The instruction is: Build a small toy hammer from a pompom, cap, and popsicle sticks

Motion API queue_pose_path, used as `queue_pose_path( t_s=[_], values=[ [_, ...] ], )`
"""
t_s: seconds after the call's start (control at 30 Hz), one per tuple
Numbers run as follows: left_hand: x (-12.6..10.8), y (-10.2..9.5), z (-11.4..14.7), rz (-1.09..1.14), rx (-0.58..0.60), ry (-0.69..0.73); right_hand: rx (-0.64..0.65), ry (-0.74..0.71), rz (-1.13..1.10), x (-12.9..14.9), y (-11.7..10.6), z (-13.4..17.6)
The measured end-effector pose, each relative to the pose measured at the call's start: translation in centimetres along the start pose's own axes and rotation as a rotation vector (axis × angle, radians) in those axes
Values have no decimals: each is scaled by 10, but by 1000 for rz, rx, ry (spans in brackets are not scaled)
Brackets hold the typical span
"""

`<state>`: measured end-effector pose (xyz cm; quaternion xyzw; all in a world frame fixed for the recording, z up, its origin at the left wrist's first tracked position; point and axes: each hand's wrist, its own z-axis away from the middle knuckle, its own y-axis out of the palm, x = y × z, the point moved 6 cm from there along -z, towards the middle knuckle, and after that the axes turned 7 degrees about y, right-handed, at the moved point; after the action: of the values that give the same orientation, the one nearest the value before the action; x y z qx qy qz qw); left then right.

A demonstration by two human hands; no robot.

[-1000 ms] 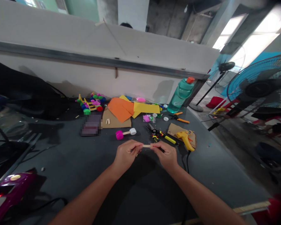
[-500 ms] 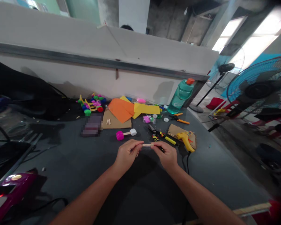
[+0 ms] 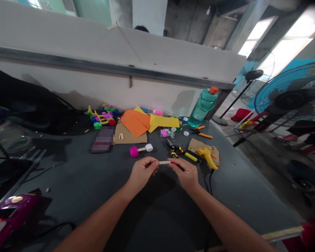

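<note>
Between my two hands, a short piece of pale wooden stick (image 3: 164, 162) lies level above the dark table. My left hand (image 3: 144, 171) pinches its left end between thumb and fingers. At the other end, the fingers of my right hand (image 3: 185, 171) close on the stick too. Just beyond my left hand rests a wooden stick with a pink piece (image 3: 134, 151) and a white piece (image 3: 149, 147) at its ends. Pliers with yellow-black handles (image 3: 190, 156) lie past my right hand. Two small stick pieces (image 3: 121, 136) sit on the cardboard (image 3: 131, 139).
A yellow glue gun (image 3: 208, 157) rests on cardboard at the right, its cord running toward me. Behind stand a teal bottle (image 3: 202, 107), orange sheets (image 3: 136, 122) and colourful toy models (image 3: 101, 117). A dark, blurred-out flat object (image 3: 102, 140) lies left; a purple device (image 3: 18, 213) is nearer.
My left hand has shifted slightly on the stick, its fingers curling in a little more. My right hand stays nearly where it was.
</note>
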<state>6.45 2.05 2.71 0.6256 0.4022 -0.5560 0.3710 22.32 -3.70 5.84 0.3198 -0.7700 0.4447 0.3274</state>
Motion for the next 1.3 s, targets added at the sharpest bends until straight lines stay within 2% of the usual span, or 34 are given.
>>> queue_pose_path(
  t_s=[0.2, 0.63, 0.77, 0.97, 1.13, 1.3],
  values=[
    [4, 1, -3, 160, -28, -62, -14, -6, 5, -1, -1, -1],
    [6, 2, -1, 186, 1, -50, -38, -19, 46, 2, -3, 0],
    [3, -1, -1, 101, -1, 3, -49, 2, 42, -1, -5, -1],
    [-10, -2, 2, -103, -14, 164, -46, 28, 37, -2, -3, -1],
    [-17, -4, 4, -241, -60, 221, -43, 43, 22, 0, -2, -1],
    [-21, -5, 5, -274, -95, 275, -43, 65, 14, -1, -1, 0]
  ],
)
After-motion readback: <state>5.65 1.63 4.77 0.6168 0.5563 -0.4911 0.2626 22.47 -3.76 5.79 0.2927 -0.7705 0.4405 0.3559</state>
